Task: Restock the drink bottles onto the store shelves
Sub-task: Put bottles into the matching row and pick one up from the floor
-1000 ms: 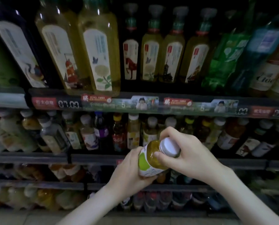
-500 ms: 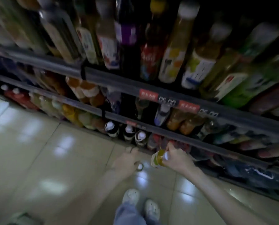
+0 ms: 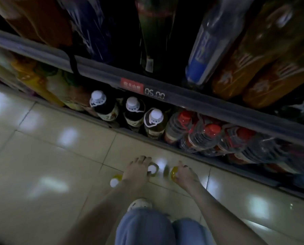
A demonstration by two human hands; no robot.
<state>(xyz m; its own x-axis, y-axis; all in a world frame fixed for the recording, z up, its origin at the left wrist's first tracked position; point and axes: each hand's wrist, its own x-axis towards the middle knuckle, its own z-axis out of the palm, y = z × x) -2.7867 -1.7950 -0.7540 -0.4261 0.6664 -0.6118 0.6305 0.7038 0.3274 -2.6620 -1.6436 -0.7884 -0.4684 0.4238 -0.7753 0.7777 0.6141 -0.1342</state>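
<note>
My right hand (image 3: 185,175) is down at the floor and grips a small yellow drink bottle (image 3: 172,172) by its top. My left hand (image 3: 136,169) is beside it, its fingers and thumb curled round a second small bottle with a white cap (image 3: 152,169) that stands on the tiles. A third yellow bottle with a white cap (image 3: 115,181) stands on the floor just left of my left wrist. The view is dark and blurred, so labels cannot be read.
The bottom shelf holds white-capped dark bottles (image 3: 132,110) and shrink-wrapped red-capped bottles (image 3: 204,137). Above it runs a shelf rail with a red price tag (image 3: 131,85) and large bottles. My knees in blue trousers (image 3: 147,227) and a white shoe (image 3: 139,204) are below the hands.
The view dropped from the mid shelves to the floor. My right hand carried the yellow bottle down to the tiles, and my left hand let go of it and reached a white-capped bottle on the floor.
</note>
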